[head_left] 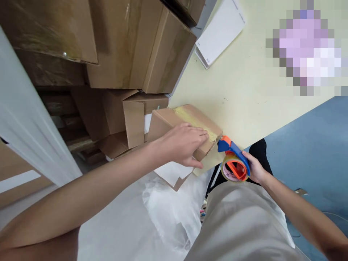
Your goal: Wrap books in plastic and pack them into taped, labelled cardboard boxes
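A small cardboard box [165,121] lies near the edge of a pale yellow table [244,105], with a strip of clear tape along its top. My left hand [185,145] rests flat on the box's near end, fingers stretched out over the tape. My right hand [254,167] grips a blue and orange tape dispenser [234,162] loaded with a roll of tape. The dispenser's front end sits right at the box's near corner.
Large cardboard boxes [136,47] are stacked at the upper left, with smaller open ones [130,119] below. A white pad of paper [220,30] lies on the table's far side. White plastic wrap [168,210] sits below the box. Blue floor [312,145] is at right.
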Action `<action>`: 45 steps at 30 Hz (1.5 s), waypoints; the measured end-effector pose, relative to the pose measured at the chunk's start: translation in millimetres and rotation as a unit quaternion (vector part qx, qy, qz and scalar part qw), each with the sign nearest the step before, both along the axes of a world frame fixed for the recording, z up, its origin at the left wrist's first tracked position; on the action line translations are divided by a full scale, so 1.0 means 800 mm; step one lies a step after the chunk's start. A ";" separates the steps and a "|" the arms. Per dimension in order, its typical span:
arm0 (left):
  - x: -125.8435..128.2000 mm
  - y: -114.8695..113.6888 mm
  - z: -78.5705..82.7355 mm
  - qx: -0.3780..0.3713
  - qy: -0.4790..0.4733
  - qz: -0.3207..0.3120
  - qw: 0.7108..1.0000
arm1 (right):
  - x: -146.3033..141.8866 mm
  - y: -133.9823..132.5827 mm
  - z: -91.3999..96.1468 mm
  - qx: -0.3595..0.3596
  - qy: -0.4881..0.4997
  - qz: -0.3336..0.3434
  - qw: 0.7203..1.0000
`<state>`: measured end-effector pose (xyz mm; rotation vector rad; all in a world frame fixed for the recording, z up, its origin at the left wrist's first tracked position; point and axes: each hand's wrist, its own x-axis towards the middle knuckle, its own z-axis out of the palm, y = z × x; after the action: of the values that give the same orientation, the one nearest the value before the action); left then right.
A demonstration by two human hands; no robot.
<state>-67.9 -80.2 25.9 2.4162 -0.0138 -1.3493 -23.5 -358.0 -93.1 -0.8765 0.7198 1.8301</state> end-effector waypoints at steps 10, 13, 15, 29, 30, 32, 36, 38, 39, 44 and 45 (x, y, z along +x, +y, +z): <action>0.004 0.060 0.031 0.241 -0.167 0.341 0.893 | 0.132 0.182 0.002 0.140 -0.160 0.106 0.971; -0.008 0.049 0.017 0.281 -0.239 0.394 0.842 | 0.168 0.243 0.011 0.175 -0.257 0.191 0.931; -0.018 0.036 0.003 0.269 -0.268 0.392 0.838 | 0.179 0.269 0.019 0.194 -0.316 0.231 0.899; -0.026 0.026 -0.024 0.228 -0.274 0.386 0.851 | 0.171 0.222 0.028 0.291 -0.457 0.362 0.759; -0.026 0.026 -0.025 0.230 -0.274 0.385 0.851 | 0.168 0.205 0.029 0.293 -0.453 0.357 0.763; -0.026 0.023 -0.025 0.235 -0.272 0.384 0.850 | 0.163 0.163 0.032 0.293 -0.450 0.345 0.770; -0.027 0.019 -0.024 0.241 -0.274 0.384 0.848 | 0.150 0.058 0.040 0.270 -0.451 0.350 0.776; -0.027 0.019 -0.025 0.242 -0.276 0.384 0.847 | 0.140 0.002 0.044 0.263 -0.446 0.359 0.776; -0.028 0.019 -0.026 0.244 -0.277 0.385 0.846 | 0.133 -0.024 0.046 0.259 -0.442 0.363 0.778; -0.028 0.019 -0.030 0.251 -0.291 0.386 0.838 | 0.068 -0.099 0.049 0.226 -0.422 0.331 0.813; -0.029 0.018 -0.030 0.254 -0.292 0.389 0.836 | 0.052 -0.101 0.049 0.215 -0.425 0.311 0.823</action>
<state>-90.7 -65.9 1.7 2.6447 1.1574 -0.2301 17.8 -438.6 -53.9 -1.5518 -0.5979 1.7379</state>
